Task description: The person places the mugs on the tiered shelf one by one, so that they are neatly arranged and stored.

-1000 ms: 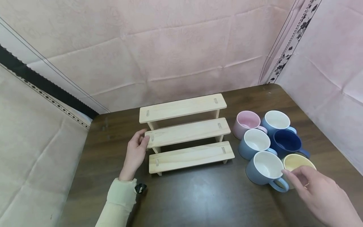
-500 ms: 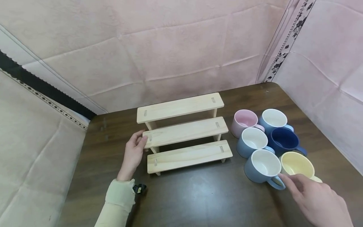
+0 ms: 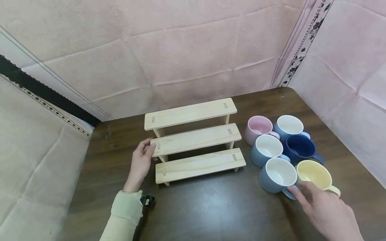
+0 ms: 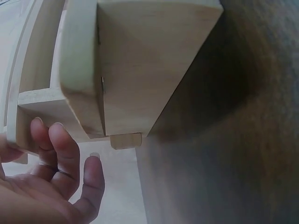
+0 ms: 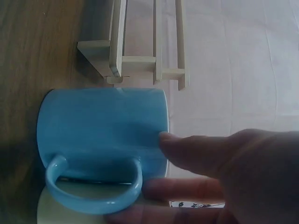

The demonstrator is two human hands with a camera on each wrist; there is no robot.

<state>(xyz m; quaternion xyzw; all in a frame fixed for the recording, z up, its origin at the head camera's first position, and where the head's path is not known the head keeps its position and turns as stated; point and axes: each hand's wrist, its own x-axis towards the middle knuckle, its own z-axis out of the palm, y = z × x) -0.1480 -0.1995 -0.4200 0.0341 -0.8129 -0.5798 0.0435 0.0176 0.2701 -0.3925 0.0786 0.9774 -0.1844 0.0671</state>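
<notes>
A three-tier wooden display rack point(image 3: 196, 140) stands on the brown table. My left hand point(image 3: 141, 162) holds the left end of its middle tier, thumb on top; in the left wrist view the fingers point(image 4: 65, 144) curl beneath. At the right, a light blue mug point(image 3: 269, 180) with a white inside stands upright at the front of a mug group. My right hand point(image 3: 327, 207) is at its handle. In the right wrist view the thumb point(image 5: 187, 147) lies by the mug's rim, nearly straight, and the other fingers extend behind the handle point(image 5: 93, 203), partly hidden.
Beside that mug stands a yellow mug point(image 3: 315, 174), close to my right hand. Behind are a dark blue mug point(image 3: 300, 147), two more light blue mugs point(image 3: 260, 155) and a pink mug point(image 3: 251, 134). Pale cloth point(image 3: 181, 50) hangs around the table point(image 3: 196, 207).
My right hand has moved left from over the yellow mug to the front light blue mug's handle. The left hand stays on the rack. The view has shifted slightly.
</notes>
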